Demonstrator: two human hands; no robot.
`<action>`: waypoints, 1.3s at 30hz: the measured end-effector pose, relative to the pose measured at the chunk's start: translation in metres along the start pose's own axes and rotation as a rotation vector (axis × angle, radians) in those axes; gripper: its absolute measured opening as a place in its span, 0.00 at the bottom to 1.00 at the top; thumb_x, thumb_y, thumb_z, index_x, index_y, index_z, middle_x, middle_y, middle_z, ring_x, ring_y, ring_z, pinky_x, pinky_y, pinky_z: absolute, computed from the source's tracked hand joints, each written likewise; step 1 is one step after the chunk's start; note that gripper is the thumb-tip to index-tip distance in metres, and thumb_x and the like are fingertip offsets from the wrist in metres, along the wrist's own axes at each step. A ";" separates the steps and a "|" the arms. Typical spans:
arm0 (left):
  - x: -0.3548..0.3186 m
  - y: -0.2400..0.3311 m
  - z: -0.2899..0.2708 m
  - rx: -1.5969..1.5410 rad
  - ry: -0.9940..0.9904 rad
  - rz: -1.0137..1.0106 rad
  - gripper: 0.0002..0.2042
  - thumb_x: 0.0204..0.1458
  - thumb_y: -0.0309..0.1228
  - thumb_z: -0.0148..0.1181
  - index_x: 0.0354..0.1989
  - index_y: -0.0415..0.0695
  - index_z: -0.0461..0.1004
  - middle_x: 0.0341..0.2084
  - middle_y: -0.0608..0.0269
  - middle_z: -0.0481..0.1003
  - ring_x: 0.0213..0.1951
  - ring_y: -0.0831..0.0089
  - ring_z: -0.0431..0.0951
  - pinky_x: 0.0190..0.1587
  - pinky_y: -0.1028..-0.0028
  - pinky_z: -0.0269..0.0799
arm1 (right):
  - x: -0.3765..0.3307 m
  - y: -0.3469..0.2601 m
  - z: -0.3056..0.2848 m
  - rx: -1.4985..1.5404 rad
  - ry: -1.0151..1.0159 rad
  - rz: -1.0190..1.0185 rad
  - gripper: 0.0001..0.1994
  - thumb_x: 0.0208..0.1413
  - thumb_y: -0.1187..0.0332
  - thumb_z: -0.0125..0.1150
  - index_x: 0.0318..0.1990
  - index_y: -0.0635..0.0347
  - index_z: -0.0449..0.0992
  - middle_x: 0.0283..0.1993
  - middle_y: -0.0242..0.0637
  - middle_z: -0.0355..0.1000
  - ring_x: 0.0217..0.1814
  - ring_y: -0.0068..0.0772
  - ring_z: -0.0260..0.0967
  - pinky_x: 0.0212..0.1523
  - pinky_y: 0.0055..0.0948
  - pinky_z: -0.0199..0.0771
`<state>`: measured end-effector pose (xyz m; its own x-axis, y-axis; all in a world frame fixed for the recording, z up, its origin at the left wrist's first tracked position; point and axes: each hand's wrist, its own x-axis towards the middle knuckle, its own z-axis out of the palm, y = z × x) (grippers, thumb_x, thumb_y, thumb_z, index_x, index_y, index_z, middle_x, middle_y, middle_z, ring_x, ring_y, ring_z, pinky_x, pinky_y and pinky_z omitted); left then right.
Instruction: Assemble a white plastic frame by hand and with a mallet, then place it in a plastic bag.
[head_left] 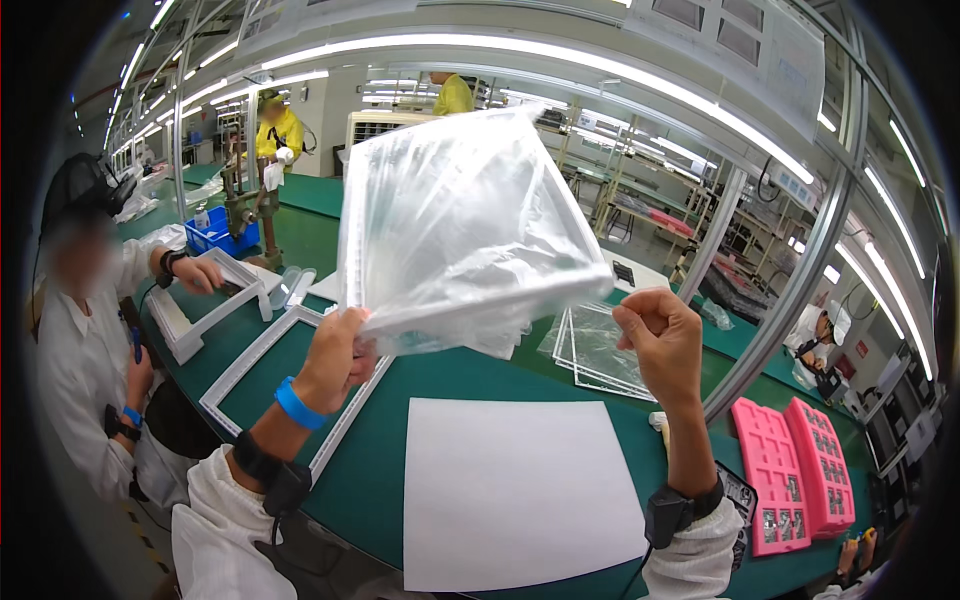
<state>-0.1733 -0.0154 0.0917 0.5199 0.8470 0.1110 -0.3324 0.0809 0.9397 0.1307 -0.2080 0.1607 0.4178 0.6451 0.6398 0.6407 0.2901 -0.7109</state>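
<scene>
My left hand (335, 355) grips the near left corner of a white rectangular frame inside a clear plastic bag (460, 220), held up above the table and tilted. My right hand (662, 335) is raised just beyond the frame's right corner, its fingers curled into a pinch. Whether a thin bit of plastic lies between those fingertips is hidden. Below the bagged frame, a white sheet (520, 490) lies flat on the green table (385, 440). Another white frame (225, 390) rests without a bag by my left forearm.
Thin bagged frames (605, 350) lie beyond my right hand. Pink trays (770, 470) with small parts stand at the right. A co-worker (85, 330) at the left handles a white frame (190, 320). A blue bin (222, 235) sits farther back. A metal post (790, 270) rises on the right.
</scene>
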 end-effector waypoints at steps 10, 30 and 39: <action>0.022 0.004 -0.031 -0.008 0.063 0.145 0.12 0.65 0.41 0.46 0.35 0.46 0.65 0.17 0.76 0.56 0.14 0.85 0.55 0.14 0.81 0.49 | 0.012 -0.007 0.002 -0.039 -0.026 -0.015 0.14 0.58 0.70 0.66 0.48 0.67 0.74 0.44 0.35 0.74 0.34 0.18 0.72 0.28 0.19 0.71; 0.006 0.001 -0.024 0.048 0.127 0.127 0.12 0.63 0.40 0.50 0.31 0.47 0.65 0.15 0.76 0.56 0.13 0.85 0.54 0.13 0.80 0.48 | -0.006 0.015 0.004 0.521 -0.094 -0.174 0.03 0.61 0.76 0.60 0.38 0.68 0.75 0.27 0.33 0.73 0.22 0.20 0.70 0.27 0.18 0.70; 0.086 0.078 -0.020 0.076 -0.069 0.010 0.12 0.67 0.42 0.48 0.35 0.47 0.64 0.19 0.77 0.57 0.14 0.88 0.55 0.13 0.85 0.49 | 0.061 0.008 0.014 -0.282 -0.041 -0.322 0.33 0.56 0.53 0.70 0.67 0.51 0.65 0.63 0.48 0.64 0.48 0.31 0.75 0.42 0.31 0.80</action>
<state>-0.1700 0.0745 0.1681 0.5704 0.8094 0.1398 -0.2785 0.0304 0.9600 0.1523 -0.1566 0.1903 0.1450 0.5823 0.7999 0.8875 0.2809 -0.3653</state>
